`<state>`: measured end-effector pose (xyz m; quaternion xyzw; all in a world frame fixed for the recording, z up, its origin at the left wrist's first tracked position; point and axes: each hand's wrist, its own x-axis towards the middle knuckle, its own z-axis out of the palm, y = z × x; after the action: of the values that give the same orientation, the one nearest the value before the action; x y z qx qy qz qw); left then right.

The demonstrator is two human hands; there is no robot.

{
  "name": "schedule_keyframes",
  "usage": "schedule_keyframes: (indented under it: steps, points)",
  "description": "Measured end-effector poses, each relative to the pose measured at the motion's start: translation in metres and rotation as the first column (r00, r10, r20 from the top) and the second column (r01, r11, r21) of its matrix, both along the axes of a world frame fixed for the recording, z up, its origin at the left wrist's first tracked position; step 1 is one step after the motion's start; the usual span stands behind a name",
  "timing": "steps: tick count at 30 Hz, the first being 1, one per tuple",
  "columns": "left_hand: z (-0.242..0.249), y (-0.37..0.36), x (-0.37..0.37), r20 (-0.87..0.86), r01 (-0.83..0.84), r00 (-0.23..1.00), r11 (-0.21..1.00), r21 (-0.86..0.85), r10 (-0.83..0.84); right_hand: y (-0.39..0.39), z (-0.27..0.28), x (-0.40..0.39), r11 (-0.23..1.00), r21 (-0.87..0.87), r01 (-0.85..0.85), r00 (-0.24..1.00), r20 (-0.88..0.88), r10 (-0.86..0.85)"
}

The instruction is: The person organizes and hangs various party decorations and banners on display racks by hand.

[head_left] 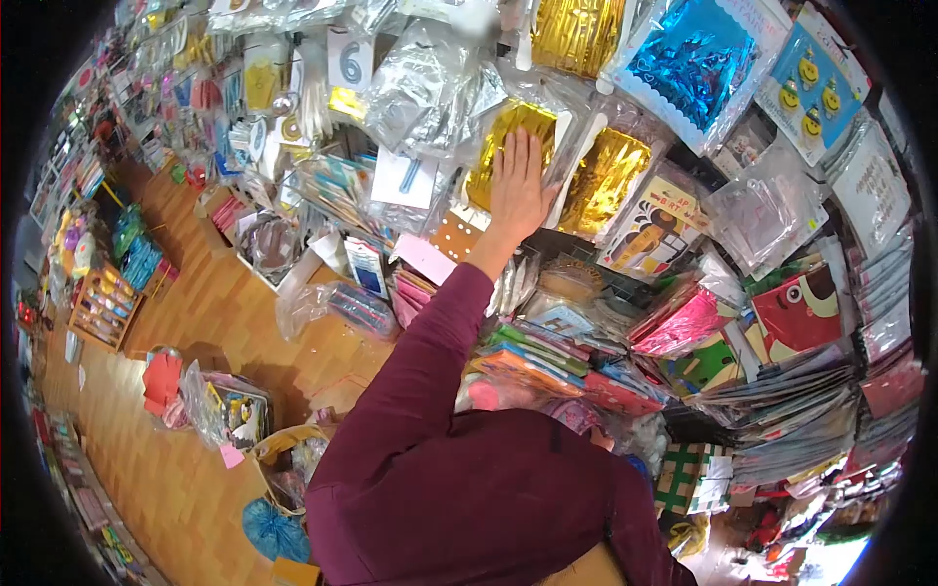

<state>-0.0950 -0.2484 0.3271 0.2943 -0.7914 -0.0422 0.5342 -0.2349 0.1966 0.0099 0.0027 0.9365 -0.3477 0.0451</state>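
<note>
My left hand [520, 186] lies flat with its fingers stretched upward on a clear bag of gold foil fringe [496, 146]. The hand is open and covers part of the bag. Right beside it hangs a second gold foil fringe packet [608, 176]. Above left are crumpled clear plastic packets [425, 93] and a white card with a blue number [404, 181]. Below the wrist is a brown card with white dots [461, 232]. My right sleeve runs down at the lower right, and my right hand is out of sight.
A blue foil packet [694, 63] and a smiley-face packet [813, 88] hang at the upper right. Stacked flat packets [782, 420] fill the right side. On the wooden floor [176, 420] stand bagged goods [230, 405], a blue bag [274, 529] and a wooden rack [103, 308].
</note>
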Motion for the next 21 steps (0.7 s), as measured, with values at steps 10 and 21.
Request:
schedule_keyframes:
  steps: [10, 21]
  points:
    - [-0.052, 0.016, 0.025, 0.19, -0.018, 0.982, 0.996, 0.084, 0.002, 0.002, -0.011, 0.014, 0.993, 0.041, -0.114, 0.993, -0.021, 0.115]
    - [-0.111, 0.088, 0.054, -0.597, 0.693, 0.718, 0.448, 0.565, -0.358, 0.024, -0.026, -0.001, 0.977, -0.01, -0.212, 0.96, 0.185, 0.21]
